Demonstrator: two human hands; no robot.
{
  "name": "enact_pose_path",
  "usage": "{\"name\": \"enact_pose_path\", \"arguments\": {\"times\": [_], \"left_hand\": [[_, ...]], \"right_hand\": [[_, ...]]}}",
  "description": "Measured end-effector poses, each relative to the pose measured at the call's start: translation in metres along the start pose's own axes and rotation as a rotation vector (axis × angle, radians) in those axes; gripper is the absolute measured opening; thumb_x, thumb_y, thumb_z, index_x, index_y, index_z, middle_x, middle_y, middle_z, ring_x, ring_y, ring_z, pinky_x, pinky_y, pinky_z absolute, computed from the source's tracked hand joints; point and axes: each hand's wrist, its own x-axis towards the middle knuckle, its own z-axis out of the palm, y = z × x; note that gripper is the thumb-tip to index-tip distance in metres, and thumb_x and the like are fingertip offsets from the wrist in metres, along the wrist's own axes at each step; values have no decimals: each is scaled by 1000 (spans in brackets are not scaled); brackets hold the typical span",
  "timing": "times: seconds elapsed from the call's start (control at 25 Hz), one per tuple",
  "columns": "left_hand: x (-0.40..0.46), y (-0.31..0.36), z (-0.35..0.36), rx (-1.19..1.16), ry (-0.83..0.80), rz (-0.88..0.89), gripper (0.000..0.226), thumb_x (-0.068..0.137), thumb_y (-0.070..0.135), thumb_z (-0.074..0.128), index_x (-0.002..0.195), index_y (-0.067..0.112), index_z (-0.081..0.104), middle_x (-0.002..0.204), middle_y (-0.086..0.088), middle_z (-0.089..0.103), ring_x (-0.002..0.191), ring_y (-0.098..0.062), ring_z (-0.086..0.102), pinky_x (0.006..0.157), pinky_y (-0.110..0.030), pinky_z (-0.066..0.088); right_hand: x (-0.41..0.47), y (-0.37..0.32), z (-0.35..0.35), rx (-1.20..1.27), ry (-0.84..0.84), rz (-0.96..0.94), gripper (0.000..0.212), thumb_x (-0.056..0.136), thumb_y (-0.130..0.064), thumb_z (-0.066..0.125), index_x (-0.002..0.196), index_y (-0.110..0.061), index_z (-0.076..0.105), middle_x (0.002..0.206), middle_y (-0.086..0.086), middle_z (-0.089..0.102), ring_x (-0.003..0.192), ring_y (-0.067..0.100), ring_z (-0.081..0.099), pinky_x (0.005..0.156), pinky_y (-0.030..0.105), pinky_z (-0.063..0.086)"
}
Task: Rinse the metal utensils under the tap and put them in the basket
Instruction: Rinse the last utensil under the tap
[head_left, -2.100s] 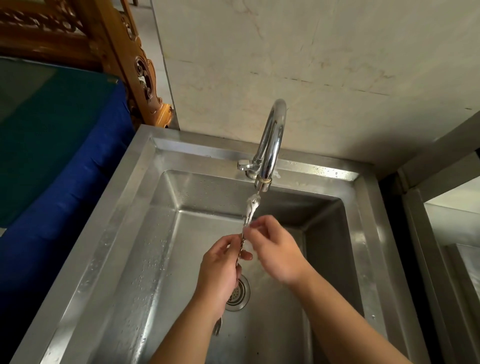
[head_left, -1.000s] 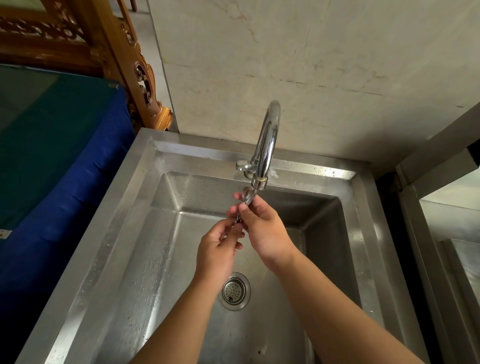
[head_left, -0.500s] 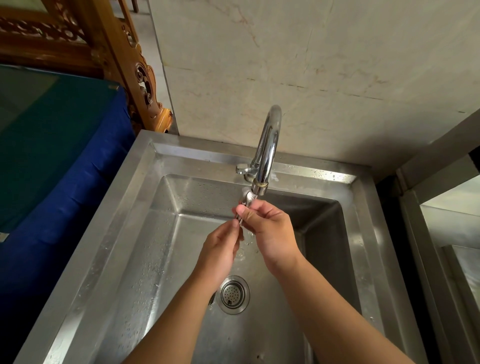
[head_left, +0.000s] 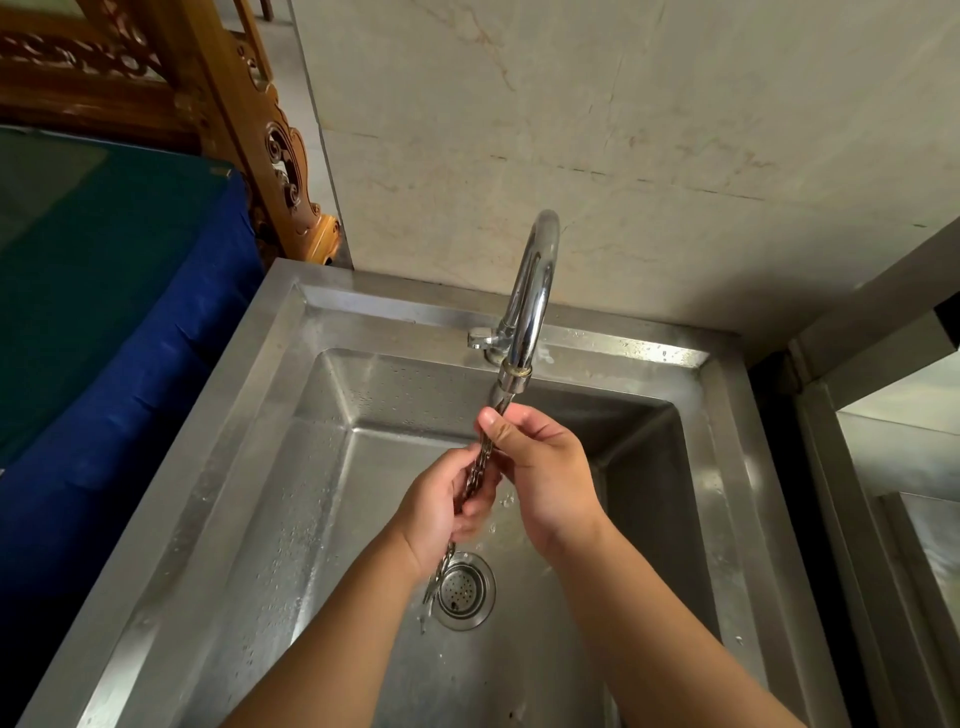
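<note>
A slim metal utensil (head_left: 479, 467) with an embossed handle stands nearly upright under the spout of the chrome tap (head_left: 531, 291). My left hand (head_left: 441, 506) is closed around its middle, and the lower end (head_left: 439, 577) sticks out below my palm over the drain. My right hand (head_left: 540, 467) pinches the upper part just below the spout, thumb on the metal. The top end is hidden by my fingers and the spout. Water drips down off the utensil. No basket is in view.
The steel sink (head_left: 291, 431) is deep and wet, with a round drain strainer (head_left: 464, 590) at its middle. A blue and green padded surface (head_left: 104, 291) lies left, carved wooden furniture (head_left: 244, 114) behind it. A steel frame (head_left: 857, 467) stands on the right.
My right hand slid up the utensil toward the spout, then eased slightly down. My left hand kept its grip on the handle. The lower end now shows below my left palm.
</note>
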Motion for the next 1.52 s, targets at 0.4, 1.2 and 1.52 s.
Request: {"name": "enact_pose_path", "arguments": {"times": [0.4,1.2,1.52], "left_hand": [[6,-10,5,208,241,208,44,95,50,41,58,29,48,50,11,37,47,-10,30,51,-31,23],[11,-14,10,456,265,202,36,99,59,34,90,60,69,84,30,76,80,14,67,69,-16,50],[10,15,-22,865,355,307,31,96,18,55,119,31,71,124,2,71,110,-15,68,84,-27,50]], "right_hand": [[5,-1,7,-139,175,-60,36,80,-18,85,72,5,58,67,12,52,63,20,51,68,31,50],[-2,4,15,-368,45,-47,28,109,-25,41,95,-13,63,99,-3,78,86,-3,69,77,13,52],[-11,-2,2,-559,41,-246,26,108,-19,44,90,-15,62,85,-5,74,86,6,69,83,25,52]]}}
